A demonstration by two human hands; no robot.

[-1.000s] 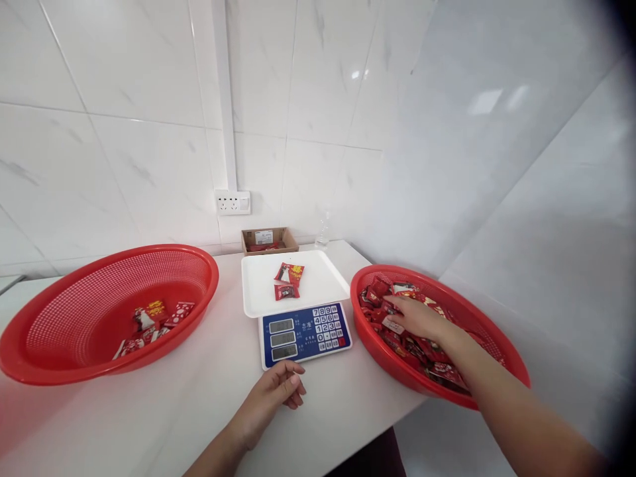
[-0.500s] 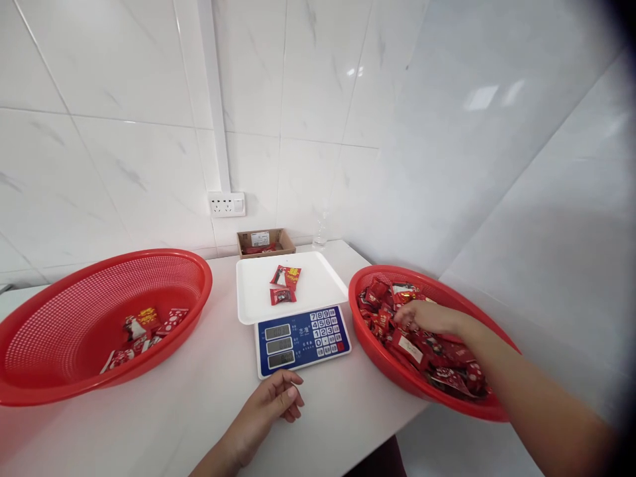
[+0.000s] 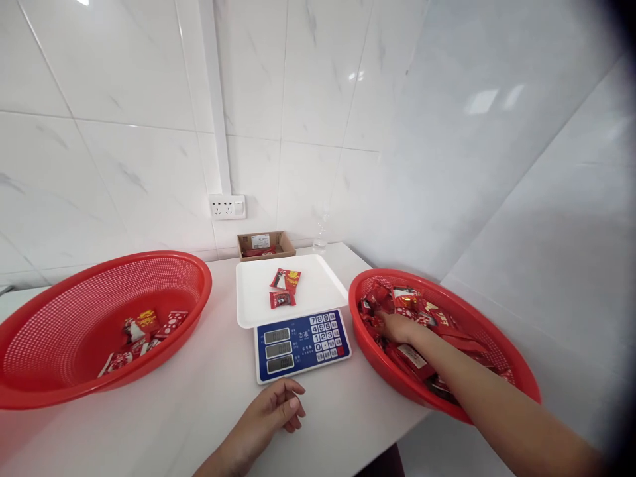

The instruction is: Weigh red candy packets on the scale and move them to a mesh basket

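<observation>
My right hand (image 3: 396,328) reaches into the red basket (image 3: 527,371) on the right, its fingers sunk among red candy packets (image 3: 437,315), so what they grasp is hidden. My left hand (image 3: 282,405) rests on the table just in front of the digital scale (image 3: 303,344). Its fingers are loosely curled and apart, holding nothing. On the scale's white tray (image 3: 318,291) lie a larger red and yellow packet (image 3: 287,279) and a small red packet (image 3: 283,300).
At the left stands another red perforated basket (image 3: 59,318) with several packets (image 3: 144,328) inside. Behind the scale are a small cardboard box (image 3: 284,245) holding red packets and a clear plastic bottle (image 3: 320,237). A wall socket (image 3: 228,207) sits above the table.
My right hand has moved left and deeper into the packets in the right basket, and its fingertips have gone out of sight. My left hand has hardly moved.
</observation>
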